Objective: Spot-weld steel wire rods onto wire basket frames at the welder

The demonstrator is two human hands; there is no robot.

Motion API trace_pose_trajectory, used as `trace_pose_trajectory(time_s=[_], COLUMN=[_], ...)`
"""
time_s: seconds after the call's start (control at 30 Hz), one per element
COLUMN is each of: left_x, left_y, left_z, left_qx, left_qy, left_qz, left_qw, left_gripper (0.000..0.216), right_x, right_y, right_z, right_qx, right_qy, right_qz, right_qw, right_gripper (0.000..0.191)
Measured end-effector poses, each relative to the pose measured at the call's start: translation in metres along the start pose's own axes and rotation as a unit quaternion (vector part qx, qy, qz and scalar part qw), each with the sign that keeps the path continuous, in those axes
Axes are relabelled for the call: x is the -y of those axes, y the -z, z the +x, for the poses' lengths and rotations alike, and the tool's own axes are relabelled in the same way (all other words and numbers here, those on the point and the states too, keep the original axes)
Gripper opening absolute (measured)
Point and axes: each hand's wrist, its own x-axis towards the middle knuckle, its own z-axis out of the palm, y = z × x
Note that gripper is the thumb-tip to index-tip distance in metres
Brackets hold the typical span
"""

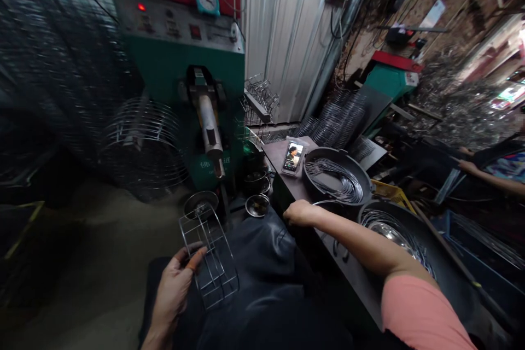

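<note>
My left hand (174, 284) grips a small wire frame (209, 260), a half-round cage of thin metal rods, held above my lap. My right hand (298, 212) is closed at the edge of a dark table, its fingers curled down next to a black pan (311, 188) that holds several bent wire pieces (336, 178). What the right hand's fingers pinch is hidden. A second black pan (369, 213) with more wire rings lies under my right forearm.
A green welding machine (180, 65) with a metal electrode arm (209, 131) stands ahead. A round wire fan guard (141, 136) hangs at its left. A phone (292, 156) leans on the table. Another person's arms (488, 175) show at the right.
</note>
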Motion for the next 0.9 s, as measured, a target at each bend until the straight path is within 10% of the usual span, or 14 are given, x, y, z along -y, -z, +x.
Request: trace_pose_trajectory(time_s=[0.27,0.63,0.9], left_x=[-0.003,-0.050,-0.070], left_y=[-0.009,-0.031,-0.044], left_z=[0.003,0.044,0.068], left_qx=[-0.003,-0.036,-0.053], left_qy=[-0.016,-0.049,-0.079], left_qz=[0.033,-0.053,-0.015], left_qw=[0.999,0.997,0.995], left_gripper=[0.054,0.048,0.050], right_x=[-0.041,-0.054,-0.030], right_y=[0.057,-0.035,-0.013], right_z=[-0.052,0.059,0.107], right_qx=[-0.199,-0.477,-0.456], right_qy=[-0.027,0.020,0.045], right_qz=[0.039,0.435,0.395], right_qw=[0.979,0.764,0.796], right_gripper=[0.019,0.020,0.016])
